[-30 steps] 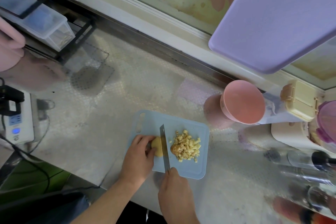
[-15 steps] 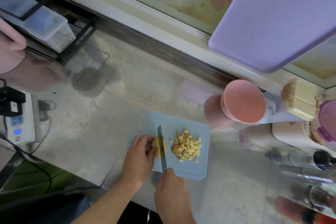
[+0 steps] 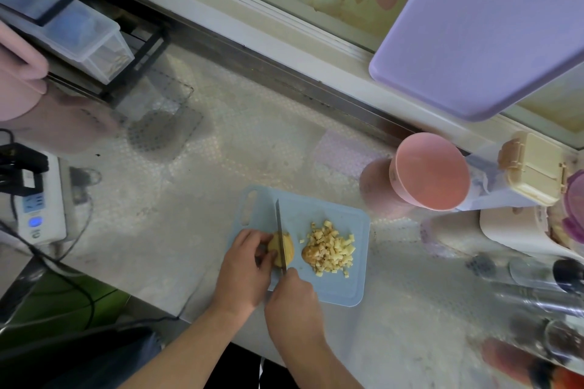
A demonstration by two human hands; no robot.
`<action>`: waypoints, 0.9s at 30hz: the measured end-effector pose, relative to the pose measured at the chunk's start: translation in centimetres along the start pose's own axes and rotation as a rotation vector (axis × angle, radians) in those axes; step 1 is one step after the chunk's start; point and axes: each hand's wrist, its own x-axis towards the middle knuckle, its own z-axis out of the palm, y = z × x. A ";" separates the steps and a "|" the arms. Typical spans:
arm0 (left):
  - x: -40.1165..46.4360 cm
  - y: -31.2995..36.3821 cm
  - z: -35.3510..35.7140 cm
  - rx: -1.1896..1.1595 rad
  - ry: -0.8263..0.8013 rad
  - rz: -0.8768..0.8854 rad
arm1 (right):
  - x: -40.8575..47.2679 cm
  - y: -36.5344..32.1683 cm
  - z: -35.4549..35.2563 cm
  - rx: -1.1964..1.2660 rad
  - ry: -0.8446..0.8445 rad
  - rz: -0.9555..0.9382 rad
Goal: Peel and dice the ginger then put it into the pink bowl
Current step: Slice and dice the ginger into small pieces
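Pink bowl point(image 3: 431, 171), right of centre: holds nothing. Left hand point(image 3: 245, 265) pinches ginger point(image 3: 286, 249); right hand point(image 3: 292, 300) grips knife point(image 3: 279, 230). Dice point(image 3: 330, 248) on board point(image 3: 354, 287).

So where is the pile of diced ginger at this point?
In the head view, the diced ginger lies on the right half of the blue cutting board, right of the knife and short of the pink bowl.

Home kitchen: countertop point(image 3: 221, 174), cutting board point(image 3: 335, 287), seasoning bottles point(image 3: 537, 290).

Left hand point(image 3: 245, 265) curls fingers down, pinching; right hand point(image 3: 292, 303) fisted beside it, forearms converging.
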 end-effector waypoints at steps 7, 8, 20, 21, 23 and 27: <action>0.0 0.2 -0.1 0.009 0.002 -0.020 | -0.9 0.8 0.0 -0.028 -0.024 0.004; -0.1 0.3 -0.1 0.003 -0.001 -0.025 | -1.3 1.0 -0.1 -0.027 -0.044 0.012; -0.3 0.3 -0.1 -0.017 0.020 -0.042 | -2.6 1.4 -0.8 0.046 -0.002 -0.019; -0.3 0.4 -0.1 -0.017 0.019 -0.045 | -2.6 1.3 -0.8 0.044 -0.002 -0.022; -0.3 0.4 -0.1 -0.013 0.014 -0.052 | -2.6 1.3 -0.7 0.028 -0.011 -0.021; -0.2 0.4 -0.2 -0.012 0.016 -0.069 | -2.4 1.3 -0.4 0.014 -0.013 -0.018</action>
